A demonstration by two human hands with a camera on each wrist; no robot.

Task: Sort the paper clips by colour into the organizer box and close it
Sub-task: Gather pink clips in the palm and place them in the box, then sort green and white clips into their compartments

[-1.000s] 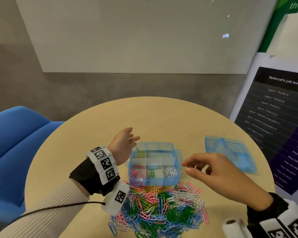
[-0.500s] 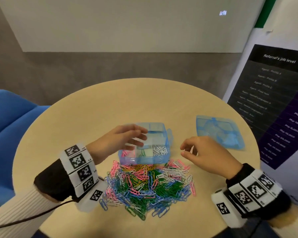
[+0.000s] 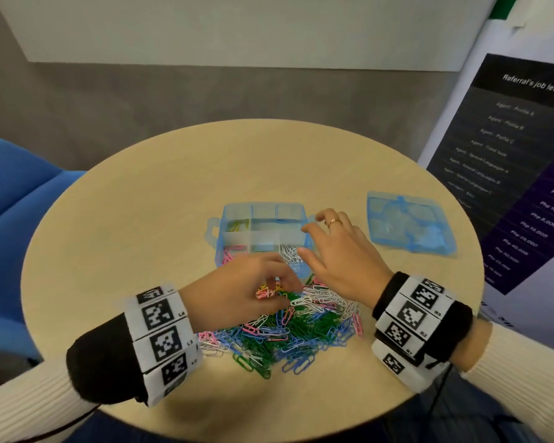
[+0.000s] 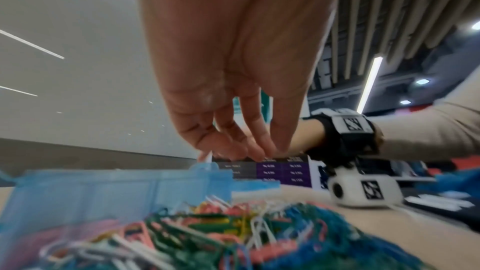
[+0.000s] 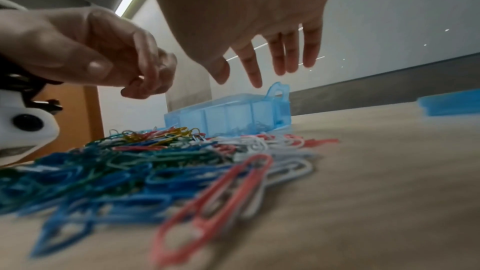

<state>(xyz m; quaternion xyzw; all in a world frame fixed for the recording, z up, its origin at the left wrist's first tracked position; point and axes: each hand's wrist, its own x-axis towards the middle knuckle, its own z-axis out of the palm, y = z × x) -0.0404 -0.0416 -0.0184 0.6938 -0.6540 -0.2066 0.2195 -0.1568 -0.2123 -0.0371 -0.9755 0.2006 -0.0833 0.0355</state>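
The blue organizer box (image 3: 263,206) stands open mid-table, with yellow clips far left, pink near left and white clips (image 3: 288,254) near right. Its lid (image 3: 410,223) lies apart to the right. A mixed pile of paper clips (image 3: 301,330) spreads in front of the box. My left hand (image 3: 275,284) hangs over the pile's far edge, fingertips bunched down at pink and yellow clips; whether it pinches one is unclear. My right hand (image 3: 304,239) hovers with spread, straight fingers over the box's right side and holds nothing. The right wrist view shows both hands (image 5: 241,77) above the pile (image 5: 130,161).
The round wooden table (image 3: 141,219) has bare surface to the left and behind the box. A blue chair (image 3: 13,203) stands at the left, and a dark poster board (image 3: 509,155) leans close to the table's right edge.
My left hand drew back from the box's left side down to the pile. My right hand moved forward from beside the box to over its right compartments.
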